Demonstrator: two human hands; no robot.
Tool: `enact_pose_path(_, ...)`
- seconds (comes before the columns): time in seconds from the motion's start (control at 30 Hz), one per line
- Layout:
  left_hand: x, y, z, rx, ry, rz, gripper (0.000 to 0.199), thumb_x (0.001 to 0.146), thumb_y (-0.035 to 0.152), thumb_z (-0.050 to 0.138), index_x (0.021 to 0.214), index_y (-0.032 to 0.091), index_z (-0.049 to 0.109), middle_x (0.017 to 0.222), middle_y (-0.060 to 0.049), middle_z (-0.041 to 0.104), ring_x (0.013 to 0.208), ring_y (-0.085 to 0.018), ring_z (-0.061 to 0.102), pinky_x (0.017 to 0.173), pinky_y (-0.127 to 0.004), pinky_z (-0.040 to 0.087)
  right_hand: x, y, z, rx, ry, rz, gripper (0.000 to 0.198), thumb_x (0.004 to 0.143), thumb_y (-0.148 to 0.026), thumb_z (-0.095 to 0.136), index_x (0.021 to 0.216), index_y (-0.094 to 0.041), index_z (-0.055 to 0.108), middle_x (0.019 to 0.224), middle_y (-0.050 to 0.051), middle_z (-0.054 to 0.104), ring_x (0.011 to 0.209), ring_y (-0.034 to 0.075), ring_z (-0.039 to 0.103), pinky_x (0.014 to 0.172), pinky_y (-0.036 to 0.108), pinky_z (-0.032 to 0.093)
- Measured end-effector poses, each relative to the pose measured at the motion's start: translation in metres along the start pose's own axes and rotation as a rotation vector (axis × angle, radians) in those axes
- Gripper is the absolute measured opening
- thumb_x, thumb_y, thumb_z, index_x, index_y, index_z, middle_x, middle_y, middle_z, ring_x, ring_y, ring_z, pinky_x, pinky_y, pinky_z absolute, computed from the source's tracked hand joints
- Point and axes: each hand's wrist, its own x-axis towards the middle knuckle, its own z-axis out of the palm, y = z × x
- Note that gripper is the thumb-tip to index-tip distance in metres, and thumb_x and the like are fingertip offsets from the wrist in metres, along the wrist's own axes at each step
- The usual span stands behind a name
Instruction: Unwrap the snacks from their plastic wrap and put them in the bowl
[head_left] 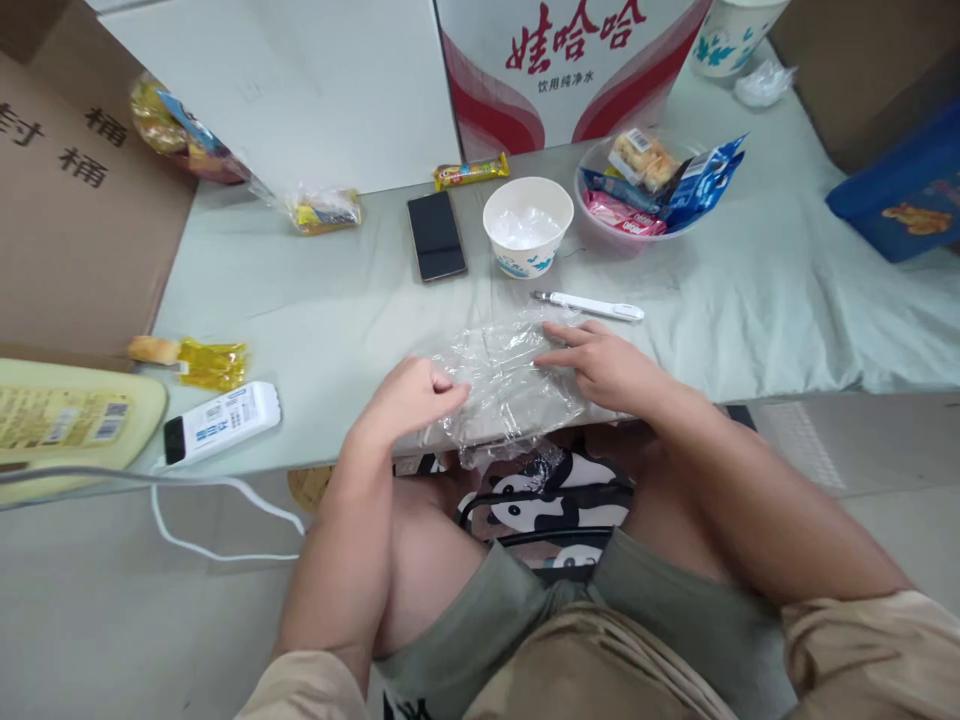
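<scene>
A crumpled sheet of clear plastic [510,375] lies at the front of a table [322,310] spread with pale green cloth, and its lower edge hangs over the rim toward the person's lap. The left hand [405,400] is at the sheet's left side, fingers curled into the palm and thumb pointing across the plastic; whether it pinches any of it, I cannot tell. The right hand [611,368] is at the opposite side, its index and middle fingers stretched out and spread apart over the sheet.

Just beyond the sheet lies a white pen-like tool [600,307], near the right hand. Behind that stands a paper cup [525,262] with crumpled clear plastic [523,229] inside. A dark phone [437,237] lies left of the cup, and a yellow snack stick [471,172] lies near both, in front of the boxes. To the cup's right, a clear bowl [634,240] holds a pink packet [624,214], blue packets [701,190] and a wrapped pastry [643,160].

Toward the left end of the table are an opened yellow wrapper [214,365], a white device [229,420] and a pale yellow container [82,410].
</scene>
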Motion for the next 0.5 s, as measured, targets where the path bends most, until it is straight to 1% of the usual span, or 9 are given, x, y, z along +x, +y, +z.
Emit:
enact_pose_path(0.03, 0.001, 0.002, 0.002, 0.052, 0.039, 0.018, 0.047, 0.082, 0.026, 0.063, 0.038, 0.020, 0.046, 0.044, 0.002, 0.045, 0.048, -0.010, 0.043, 0.053, -0.027, 0.035, -0.001, -0.001, -0.001, 0.009, 0.004, 0.006, 0.064, 0.080, 0.001, 0.048, 0.132, -0.028, 0.072, 0.160, 0.005, 0.048, 0.126, 0.032, 0.062, 0.104, 0.050, 0.053)
enact_pose_path(0.1, 0.004, 0.006, 0.008, 0.118, 0.124, 0.094, 0.042, 0.088, 0.031, 0.060, 0.049, 0.019, 0.057, 0.057, 0.000, 0.058, 0.058, -0.013, 0.054, 0.063, -0.029, 0.044, -0.003, -0.004, -0.003, 0.039, 0.037, 0.029, 0.069, 0.081, 0.000, 0.046, 0.142, -0.027, 0.064, 0.157, 0.006, 0.051, 0.128, 0.031, 0.062, 0.102, 0.048, 0.055)
enact_pose_path(0.17, 0.009, 0.007, 0.013, 0.192, 0.138, 0.157, 0.018, 0.085, 0.034, 0.068, 0.079, 0.019, 0.074, 0.094, -0.006, 0.075, 0.092, -0.022, 0.068, 0.088, -0.037, 0.052, -0.004, -0.007, -0.006, 0.079, 0.081, 0.068, 0.069, 0.085, -0.003, 0.044, 0.150, -0.026, 0.055, 0.146, 0.009, 0.062, 0.121, 0.030, 0.067, 0.096, 0.045, 0.057)
enact_pose_path(0.2, 0.011, 0.007, 0.016, 0.243, 0.096, 0.166, 0.022, 0.082, 0.036, 0.073, 0.097, 0.021, 0.076, 0.117, -0.008, 0.074, 0.112, -0.028, 0.066, 0.102, -0.043, 0.049, -0.005, -0.007, -0.006, 0.096, 0.105, 0.099, 0.066, 0.088, -0.006, 0.043, 0.151, -0.025, 0.053, 0.136, 0.010, 0.069, 0.113, 0.029, 0.070, 0.092, 0.045, 0.058)
enact_pose_path(0.23, 0.013, 0.006, 0.017, 0.294, 0.039, 0.160, 0.037, 0.080, 0.037, 0.077, 0.114, 0.022, 0.074, 0.137, -0.009, 0.068, 0.130, -0.033, 0.058, 0.112, -0.050, 0.043, -0.005, -0.007, -0.007, 0.109, 0.130, 0.131, 0.062, 0.091, -0.009, 0.042, 0.151, -0.022, 0.054, 0.126, 0.011, 0.074, 0.106, 0.030, 0.073, 0.089, 0.045, 0.059)
enact_pose_path(0.3, 0.016, 0.002, 0.017, 0.363, -0.078, 0.124, 0.057, 0.079, 0.038, 0.079, 0.132, 0.025, 0.066, 0.157, -0.010, 0.051, 0.149, -0.037, 0.040, 0.122, -0.057, 0.031, -0.005, -0.003, -0.007, 0.122, 0.184, 0.172, 0.053, 0.094, -0.014, 0.041, 0.143, -0.018, 0.061, 0.119, 0.013, 0.076, 0.104, 0.031, 0.073, 0.089, 0.046, 0.058)
enact_pose_path(0.37, 0.018, -0.003, 0.015, 0.367, -0.165, 0.100, 0.064, 0.080, 0.037, 0.079, 0.140, 0.025, 0.060, 0.165, -0.009, 0.040, 0.157, -0.035, 0.027, 0.127, -0.057, 0.024, -0.006, 0.003, -0.006, 0.115, 0.216, 0.185, 0.046, 0.092, -0.015, 0.043, 0.130, -0.015, 0.070, 0.128, 0.015, 0.072, 0.114, 0.033, 0.070, 0.097, 0.048, 0.056)
enact_pose_path(0.43, 0.019, -0.006, 0.012, 0.351, -0.227, 0.096, 0.067, 0.080, 0.034, 0.079, 0.142, 0.025, 0.057, 0.168, -0.008, 0.035, 0.160, -0.033, 0.021, 0.129, -0.056, 0.019, -0.006, 0.009, -0.005, 0.098, 0.211, 0.198, 0.042, 0.089, -0.016, 0.047, 0.120, -0.014, 0.074, 0.133, 0.016, 0.069, 0.120, 0.034, 0.067, 0.100, 0.049, 0.054)
enact_pose_path(0.5, 0.019, -0.008, 0.009, 0.333, -0.258, 0.097, 0.068, 0.078, 0.032, 0.080, 0.142, 0.026, 0.058, 0.169, -0.008, 0.033, 0.160, -0.033, 0.020, 0.130, -0.057, 0.017, -0.007, 0.011, -0.006, 0.084, 0.246, 0.249, 0.040, 0.089, -0.020, 0.051, 0.123, -0.015, 0.073, 0.134, 0.016, 0.069, 0.115, 0.034, 0.069, 0.096, 0.050, 0.055)
